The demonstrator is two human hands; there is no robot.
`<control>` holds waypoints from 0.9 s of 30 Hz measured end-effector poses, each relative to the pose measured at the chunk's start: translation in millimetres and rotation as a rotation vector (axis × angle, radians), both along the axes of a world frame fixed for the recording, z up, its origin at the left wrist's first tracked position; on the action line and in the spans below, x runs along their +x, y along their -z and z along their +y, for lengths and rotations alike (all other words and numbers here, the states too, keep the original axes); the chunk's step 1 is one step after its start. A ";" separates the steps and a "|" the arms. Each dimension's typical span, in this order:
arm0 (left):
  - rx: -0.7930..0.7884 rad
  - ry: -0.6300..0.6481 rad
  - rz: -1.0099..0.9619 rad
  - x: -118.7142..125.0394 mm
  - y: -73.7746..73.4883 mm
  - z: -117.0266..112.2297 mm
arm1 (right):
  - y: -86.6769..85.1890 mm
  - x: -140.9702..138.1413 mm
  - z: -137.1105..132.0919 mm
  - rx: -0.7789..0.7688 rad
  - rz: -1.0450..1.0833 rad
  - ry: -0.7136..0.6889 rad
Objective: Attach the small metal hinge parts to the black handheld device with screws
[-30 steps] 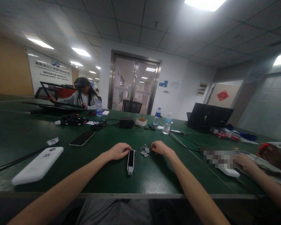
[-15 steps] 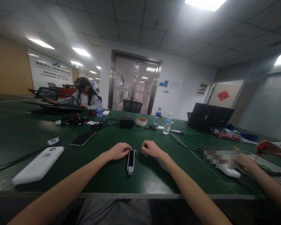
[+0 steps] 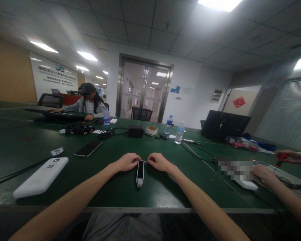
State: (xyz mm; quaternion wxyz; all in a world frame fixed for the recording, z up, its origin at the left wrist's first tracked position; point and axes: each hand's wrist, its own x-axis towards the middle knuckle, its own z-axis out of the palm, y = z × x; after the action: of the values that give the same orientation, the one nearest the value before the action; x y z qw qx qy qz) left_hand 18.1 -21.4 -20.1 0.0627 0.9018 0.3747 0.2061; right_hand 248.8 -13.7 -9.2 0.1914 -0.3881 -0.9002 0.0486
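A slim white scanning pen (image 3: pixel 140 174) with a long black screen lies on the green table, its pale tip towards me. My left hand (image 3: pixel 127 162) is closed at its far end, thumb and fingers against the left side. Just to the right of that end is my right hand (image 3: pixel 158 162), fingers pinched together close to the pen. A small bit shows between the right fingertips and the pen, too small to name. The right fingers hide whatever they may hold.
On the left lie a white power bank (image 3: pixel 41 177) and a dark phone (image 3: pixel 88 148). Beyond my hands stand a black box (image 3: pixel 135 131), a small open carton (image 3: pixel 152 130) and water bottles (image 3: pixel 180 133). At right, a co-worker's hand (image 3: pixel 262 172) works beside a tray.
My right hand has moved left, up to the pen's far end. The small greyish piece seen under it before is now out of sight. My left hand and the pen stay put.
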 end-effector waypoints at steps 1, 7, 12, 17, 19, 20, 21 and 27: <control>-0.001 0.000 0.000 0.0 0.2 0.1 | 0.0 0.0 -0.2 -0.005 0.003 -0.001; -0.007 0.009 -0.003 -0.4 0.3 0.3 | 2.6 2.7 2.0 -0.056 0.025 -0.028; 0.008 0.002 0.009 0.5 -0.9 -0.5 | 1.0 2.5 0.9 -0.065 0.030 -0.027; 0.013 -0.002 0.011 0.5 1.2 1.3 | -1.3 1.2 -1.1 -0.075 0.028 -0.018; 0.008 0.004 0.004 0.1 1.9 2.0 | -1.6 1.4 -1.4 -0.080 0.030 -0.023; 0.004 0.006 0.002 -0.2 2.0 2.1 | -1.6 1.5 -1.4 -0.082 0.032 -0.025; 0.001 0.006 0.001 -0.4 2.1 2.2 | -1.6 1.6 -1.4 -0.080 0.034 -0.026; 0.000 0.012 -0.004 -0.5 1.8 1.5 | -0.5 1.5 -0.6 -0.040 0.045 -0.046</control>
State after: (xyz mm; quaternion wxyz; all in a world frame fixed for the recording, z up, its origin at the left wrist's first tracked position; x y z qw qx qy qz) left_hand 17.7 -19.8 -22.0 0.0645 0.9035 0.3694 0.2075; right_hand 250.3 -14.3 -8.7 0.2025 -0.3696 -0.9034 0.0795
